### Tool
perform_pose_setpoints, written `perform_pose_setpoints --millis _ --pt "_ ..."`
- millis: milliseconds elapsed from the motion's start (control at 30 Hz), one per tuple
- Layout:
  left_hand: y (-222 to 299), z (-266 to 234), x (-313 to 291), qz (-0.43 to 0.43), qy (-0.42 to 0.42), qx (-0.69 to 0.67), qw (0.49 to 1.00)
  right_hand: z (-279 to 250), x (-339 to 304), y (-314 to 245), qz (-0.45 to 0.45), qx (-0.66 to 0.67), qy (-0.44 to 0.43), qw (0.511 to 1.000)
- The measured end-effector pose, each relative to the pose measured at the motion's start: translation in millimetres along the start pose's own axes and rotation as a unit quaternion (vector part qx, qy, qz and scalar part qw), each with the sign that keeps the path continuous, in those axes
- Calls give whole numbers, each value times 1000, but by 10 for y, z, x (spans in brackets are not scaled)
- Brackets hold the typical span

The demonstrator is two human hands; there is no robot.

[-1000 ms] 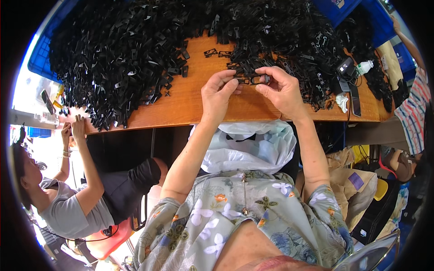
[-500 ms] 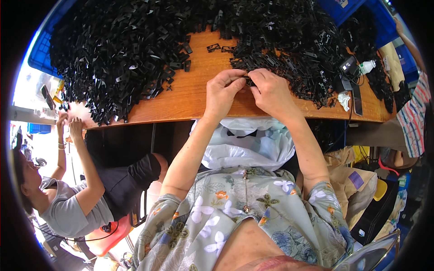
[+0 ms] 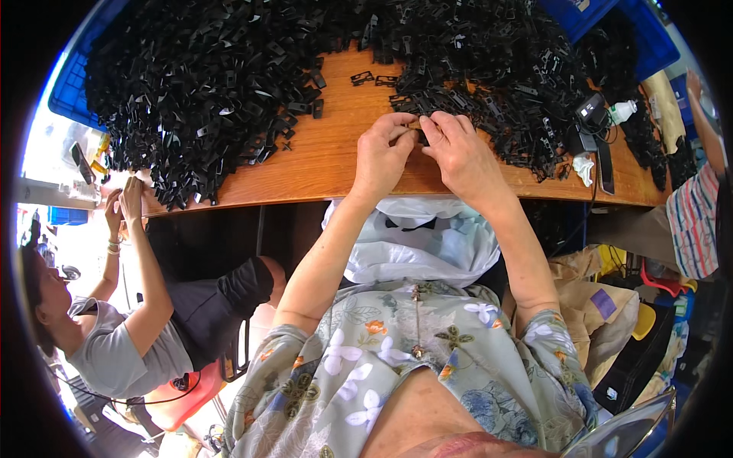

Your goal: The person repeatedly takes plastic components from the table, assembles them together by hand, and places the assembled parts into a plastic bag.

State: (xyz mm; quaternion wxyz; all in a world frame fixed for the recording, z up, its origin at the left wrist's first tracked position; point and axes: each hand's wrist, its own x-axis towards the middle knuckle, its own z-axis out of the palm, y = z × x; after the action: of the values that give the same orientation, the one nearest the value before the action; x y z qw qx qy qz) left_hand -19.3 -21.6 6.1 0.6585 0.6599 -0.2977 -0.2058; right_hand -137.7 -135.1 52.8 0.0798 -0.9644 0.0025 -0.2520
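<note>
Over the front part of the wooden table my two hands meet, fingertips almost touching. A small black plastic part, mostly hidden by the fingers, is between them. My left hand pinches it with thumb and forefinger. My right hand has its thumb and forefinger closed at the part's other side. Just beyond my right hand spreads a heap of black plastic frame-like parts. To the left lies a larger heap of small black plastic clips. A few loose frame parts lie between the heaps.
A white plastic bag hangs below the table edge at my lap. On the right are a black adapter with a cable, a small white bottle and a phone. A co-worker sits left; another person's striped sleeve shows right.
My hands stay together; my right fingers have shifted slightly around the part. At left, the co-worker's hands have risen toward the heap. The person at the right edge has moved their arm.
</note>
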Motion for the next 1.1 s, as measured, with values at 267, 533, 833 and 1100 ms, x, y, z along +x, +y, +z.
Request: perform_pose_setpoints --millis 267,533,833,1100 --pt "16 -109 9 -39 -68 -128 989 73 77 51 -23 33 13 999" --pt "20 -195 22 -56 -78 -211 973 101 173 45 -27 72 37 996" --pt "39 -186 55 -63 -79 -248 963 183 -114 -4 291 483 119 817" --pt "12 -64 -50 -29 -83 -108 990 241 -240 141 320 490 115 803"
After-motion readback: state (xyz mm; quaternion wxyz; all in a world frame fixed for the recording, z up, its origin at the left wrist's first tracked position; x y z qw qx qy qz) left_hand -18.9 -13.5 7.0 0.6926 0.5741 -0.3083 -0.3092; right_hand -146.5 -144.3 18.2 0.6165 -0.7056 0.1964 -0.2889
